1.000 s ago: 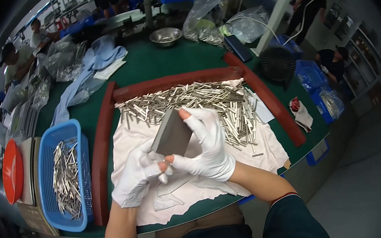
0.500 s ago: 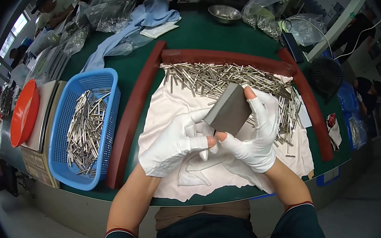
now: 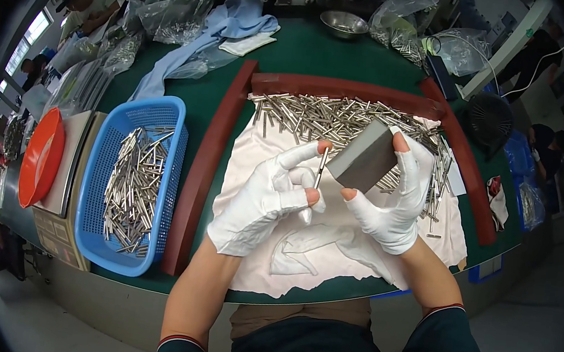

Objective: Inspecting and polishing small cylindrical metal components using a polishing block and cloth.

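A slim metal pin (image 3: 322, 169) stands nearly upright between the bare thumb tip and forefinger tip of my left hand (image 3: 259, 198). My right hand (image 3: 399, 209) grips a dark grey rectangular block (image 3: 368, 156) with smooth flat faces, thumb and fingers at its right side. Both hands wear white gloves with some fingertips cut off. The block is tilted, just right of the pin and apart from it. Behind the hands, many loose metal pins (image 3: 316, 116) are heaped on a pale pink cloth (image 3: 256, 156). A crumpled white cloth (image 3: 329, 246) lies below the hands.
Dark red rails (image 3: 210, 175) border the cloth left, back and right on the green table (image 3: 295, 54). At left stand a blue basket (image 3: 88, 190) of pins and an orange bowl (image 3: 40, 157). Behind are a metal bowl (image 3: 344, 23) and bagged parts. Other people sit far left.
The pin now shows between my left thumb and forefinger, and the forefinger has lifted. My right hand and the block have shifted right, opening a gap from my left hand. The view has tilted slightly.
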`<state>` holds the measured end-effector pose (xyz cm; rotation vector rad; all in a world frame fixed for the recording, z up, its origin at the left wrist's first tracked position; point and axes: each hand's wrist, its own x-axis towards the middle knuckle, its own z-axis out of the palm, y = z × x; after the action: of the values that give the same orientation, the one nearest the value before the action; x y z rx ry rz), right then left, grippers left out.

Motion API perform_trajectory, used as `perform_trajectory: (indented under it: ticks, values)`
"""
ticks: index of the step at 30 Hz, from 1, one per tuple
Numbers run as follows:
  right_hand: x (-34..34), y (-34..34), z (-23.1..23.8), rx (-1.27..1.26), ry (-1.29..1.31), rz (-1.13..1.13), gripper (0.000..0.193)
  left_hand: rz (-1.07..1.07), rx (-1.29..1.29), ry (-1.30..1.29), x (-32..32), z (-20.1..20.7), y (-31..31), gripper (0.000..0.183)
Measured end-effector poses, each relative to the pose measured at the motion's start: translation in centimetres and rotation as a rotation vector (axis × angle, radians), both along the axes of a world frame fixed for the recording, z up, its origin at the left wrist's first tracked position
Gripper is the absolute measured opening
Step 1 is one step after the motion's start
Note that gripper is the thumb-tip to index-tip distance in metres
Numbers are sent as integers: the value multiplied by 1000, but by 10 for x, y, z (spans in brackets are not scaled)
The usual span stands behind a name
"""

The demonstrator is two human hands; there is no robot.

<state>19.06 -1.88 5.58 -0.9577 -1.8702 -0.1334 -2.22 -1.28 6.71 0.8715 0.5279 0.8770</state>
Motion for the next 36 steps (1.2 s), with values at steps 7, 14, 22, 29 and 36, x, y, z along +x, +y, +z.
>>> perform_trajectory:
  ticks: [7,14,22,29,36]
  values:
    - [-7,1,-1,68,-25,14,92,-22,-4,23,6,3,-2,73]
    - [-2,3,-6,175,-57,5,94,5,-18,-84,5,1,-3,70]
    - [-7,1,-2,247,-78,-8,92,4,-32,-16,11,7,-7,69]
    - [-5,-1,-2,267,-101,-23,93,-7,-5,-49,7,8,-7,70]
    - [-5,1,-1,254,-77,-1,94,-14,-23,-45,11,1,-7,68]
